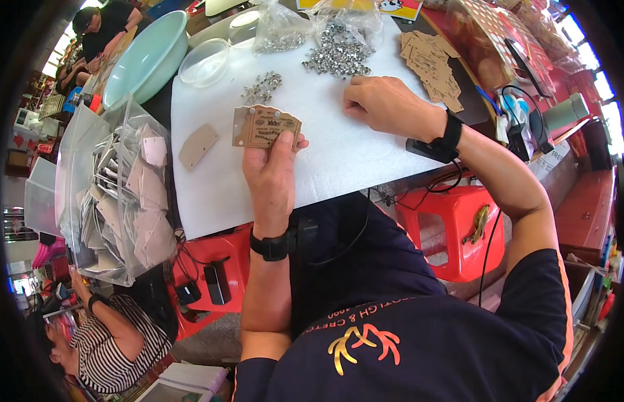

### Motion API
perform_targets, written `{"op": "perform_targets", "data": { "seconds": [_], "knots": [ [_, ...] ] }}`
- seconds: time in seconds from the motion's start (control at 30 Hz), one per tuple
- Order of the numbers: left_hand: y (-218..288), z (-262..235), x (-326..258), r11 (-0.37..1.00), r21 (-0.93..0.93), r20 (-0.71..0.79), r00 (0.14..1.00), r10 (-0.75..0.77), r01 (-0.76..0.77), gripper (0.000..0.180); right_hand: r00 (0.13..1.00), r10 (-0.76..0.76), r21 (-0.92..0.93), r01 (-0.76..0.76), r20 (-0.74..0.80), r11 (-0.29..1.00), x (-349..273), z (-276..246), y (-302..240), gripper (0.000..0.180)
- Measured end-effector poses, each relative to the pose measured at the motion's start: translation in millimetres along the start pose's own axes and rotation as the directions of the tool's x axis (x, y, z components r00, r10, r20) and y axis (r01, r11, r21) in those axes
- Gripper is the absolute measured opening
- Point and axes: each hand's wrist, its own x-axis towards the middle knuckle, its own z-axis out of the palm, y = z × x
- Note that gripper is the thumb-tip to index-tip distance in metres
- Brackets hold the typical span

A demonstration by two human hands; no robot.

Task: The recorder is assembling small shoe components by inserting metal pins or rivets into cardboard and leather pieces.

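Observation:
My left hand [270, 177] holds up a small brown printed cardboard card [266, 126], thumb on its front, with small shiny round spots near its edges. A plain tan card [199, 147] lies flat on the white sheet to its left. My right hand [386, 104] rests curled at the near edge of a heap of small silvery metal pieces [337, 57]; its fingertips are turned down, so whatever they hold, if anything, is hidden. A smaller scatter of metal pieces [262, 88] lies just beyond the held card.
White sheet [325, 157] covers the table. Brown printed cards [429, 67] are piled at right. Clear bin [124, 194] of tan cards stands at left, near a pale green basin [148, 57]. Plastic tub [205, 63] and plastic bags [278, 30] lie behind. Two people are at left.

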Motion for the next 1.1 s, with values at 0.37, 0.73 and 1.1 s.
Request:
{"op": "perform_targets", "data": {
  "seconds": [0.37, 0.73, 1.1],
  "knots": [
    [2.6, 6.5, -1.2, 0.998, 0.064, -0.006, 1.000, 0.027, -0.027, 0.026, 0.968, 0.003, 0.503, 0.128, -0.251, 0.855, -1.5, 11.4, -51.5, 0.013],
    [14.8, 31.4, -18.0, 0.971, 0.191, -0.097, 0.982, 0.163, -0.143, 0.033, 0.882, 0.190, 0.618, 0.136, -0.432, 0.774, -10.4, 29.5, -88.2, 0.008],
    [12.1, 32.7, -21.6, 0.953, 0.253, -0.071, 0.979, 0.189, -0.166, 0.036, 0.862, 0.199, 0.620, 0.157, -0.465, 0.769, -13.7, 37.6, -88.3, 0.012]
  ]
}}
